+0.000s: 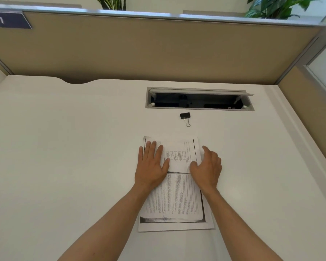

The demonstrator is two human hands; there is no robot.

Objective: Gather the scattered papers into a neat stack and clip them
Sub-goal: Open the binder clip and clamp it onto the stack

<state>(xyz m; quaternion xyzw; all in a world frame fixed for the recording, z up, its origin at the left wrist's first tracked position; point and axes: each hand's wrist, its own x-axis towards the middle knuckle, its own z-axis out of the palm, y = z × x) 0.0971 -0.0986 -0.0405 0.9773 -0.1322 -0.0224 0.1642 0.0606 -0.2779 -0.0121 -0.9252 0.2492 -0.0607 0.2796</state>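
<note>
While both hands rest here: the papers [174,193] lie in one stack on the white table [64,147], edges nearly lined up.
Left hand [151,164]: flat on the left side of the stack, fingers [151,147] spread and pinching nothing.
Right hand [207,169]: at the right edge of the stack, fingers curled loosely; gripping the edge or not, I cannot tell.
Clip [185,117]: black, on the table beyond the papers, apart from them, near the open slot [198,101].

I count: paper stack [174,193] ×1, sheet number not readable | binder clip [185,117] ×1 | hands ×2, left hand [152,167], right hand [207,169] | desk [64,147] ×1 | cable hatch [199,99] ×1 | plants ×2 [111,2] [277,7]
</note>
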